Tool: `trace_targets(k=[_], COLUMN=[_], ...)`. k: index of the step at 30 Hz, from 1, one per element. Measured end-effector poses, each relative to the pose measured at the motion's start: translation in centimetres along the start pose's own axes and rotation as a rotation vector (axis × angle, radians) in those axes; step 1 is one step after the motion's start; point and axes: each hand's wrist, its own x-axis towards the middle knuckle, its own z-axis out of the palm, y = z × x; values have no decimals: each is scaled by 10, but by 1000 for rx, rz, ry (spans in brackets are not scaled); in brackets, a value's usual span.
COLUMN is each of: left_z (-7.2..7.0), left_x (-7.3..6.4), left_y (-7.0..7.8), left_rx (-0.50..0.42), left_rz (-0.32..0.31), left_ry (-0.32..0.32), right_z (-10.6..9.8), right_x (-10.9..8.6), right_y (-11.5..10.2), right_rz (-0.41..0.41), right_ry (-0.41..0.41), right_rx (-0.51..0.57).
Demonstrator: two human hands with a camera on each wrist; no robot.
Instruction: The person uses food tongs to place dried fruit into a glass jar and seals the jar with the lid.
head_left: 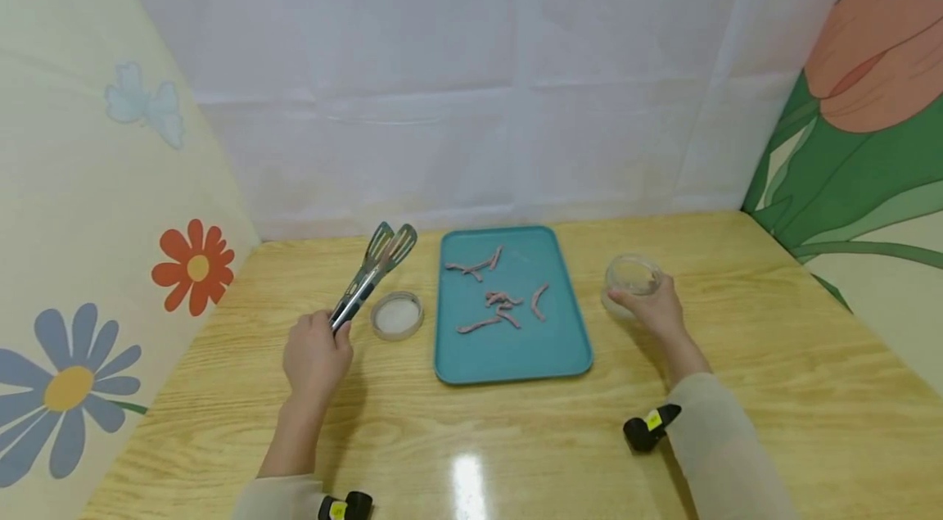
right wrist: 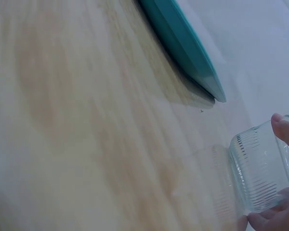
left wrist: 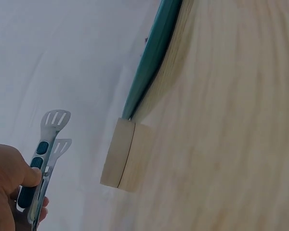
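My left hand grips a pair of tongs by the dark-padded handle, its slotted heads raised and slightly apart above the table. In the left wrist view the thumb presses on the handle of the same tongs. On the right, my right hand holds a clear glass jar that has no lid on. Ribbed sides show on the jar in the right wrist view, with fingers round it. Between the hands lies a blue tray with several thin pinkish strips scattered on it.
A round lid lies on the wooden table, between the tongs and the tray's left edge. White cloth hangs behind the table. Flower-printed panels stand at the left and right.
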Motion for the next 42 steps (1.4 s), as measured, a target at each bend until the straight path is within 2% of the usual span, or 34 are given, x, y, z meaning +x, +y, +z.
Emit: trace_targets(k=[5,12,17,25,34,42], left_z=[1,3,4,5,3,2], left_x=[0,-3,-6,-9,-12,-14], left_y=[5,8,9,11,9,8], left_rx=[-2,16,-12,-42,-35,-55], left_rz=[36,120,181,172,207,252], left_ry=[-40,-54,-65,-101,-99,-34], right_z=[1,1,1,2,2,1], right_x=[0,1,1,1,1,1], right_y=[1,2,2,3,2,3], right_rz=[-2,-15,-16,-25,-16,-19], right_ry=[4,9,9,23,18,27], right_rx=[-3,-1,-8,4,-3,-5])
